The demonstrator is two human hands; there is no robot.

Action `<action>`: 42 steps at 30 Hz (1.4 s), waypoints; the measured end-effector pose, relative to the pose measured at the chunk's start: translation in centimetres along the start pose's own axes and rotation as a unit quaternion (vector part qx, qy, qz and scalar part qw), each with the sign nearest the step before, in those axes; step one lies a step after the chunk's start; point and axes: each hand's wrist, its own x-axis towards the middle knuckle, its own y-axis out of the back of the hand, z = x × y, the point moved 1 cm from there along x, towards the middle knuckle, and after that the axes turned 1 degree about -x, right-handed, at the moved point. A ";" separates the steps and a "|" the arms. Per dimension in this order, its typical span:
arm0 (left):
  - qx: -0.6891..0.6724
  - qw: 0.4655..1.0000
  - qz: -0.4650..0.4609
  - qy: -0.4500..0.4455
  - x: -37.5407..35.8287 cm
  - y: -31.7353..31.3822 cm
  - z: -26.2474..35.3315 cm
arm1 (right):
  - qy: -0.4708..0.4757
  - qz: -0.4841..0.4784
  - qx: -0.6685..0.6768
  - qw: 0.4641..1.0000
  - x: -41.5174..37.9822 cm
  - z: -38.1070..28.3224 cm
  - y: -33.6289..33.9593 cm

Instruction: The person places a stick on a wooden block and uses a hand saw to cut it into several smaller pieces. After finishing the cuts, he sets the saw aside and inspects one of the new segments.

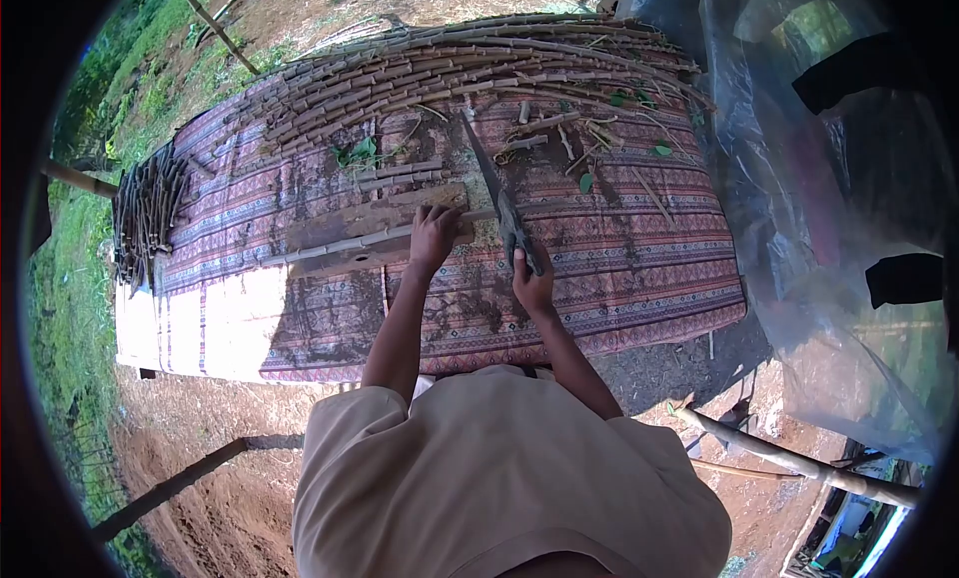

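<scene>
My left hand point(435, 235) is closed around a long knobbly plant stem point(350, 244), pressing it onto a wooden board point(330, 223). The stem lies crosswise and extends past the hand on both sides. My right hand point(531, 281) grips the handle of a handsaw point(484, 163), whose blade points away toward the far side of the table. The saw crosses the stem just right of the left hand; whether its teeth touch the stem cannot be seen. Beyond the board lie short cut stem pieces point(400, 175).
A patterned cloth point(639, 268) covers the table. Long stems point(450, 68) are heaped along its far edge, and a bundle of short stems point(150, 213) sits at the left end. Offcuts point(529, 141), leaves and soil are scattered about. Clear plastic sheeting point(759, 178) hangs at right.
</scene>
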 end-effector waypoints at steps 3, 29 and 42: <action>-0.036 0.999 0.003 -0.024 0.8 -0.7 0.8 | -0.022 -0.009 0.011 1.000 0.1 -0.1 0.3; -0.028 0.998 -0.026 -0.040 2.5 -3.3 1.0 | 0.007 -0.016 -0.030 0.999 -0.5 1.1 -0.2; -0.015 0.995 -0.061 -0.075 3.0 -3.6 -0.6 | -0.098 -0.056 0.004 0.994 0.3 1.3 -1.4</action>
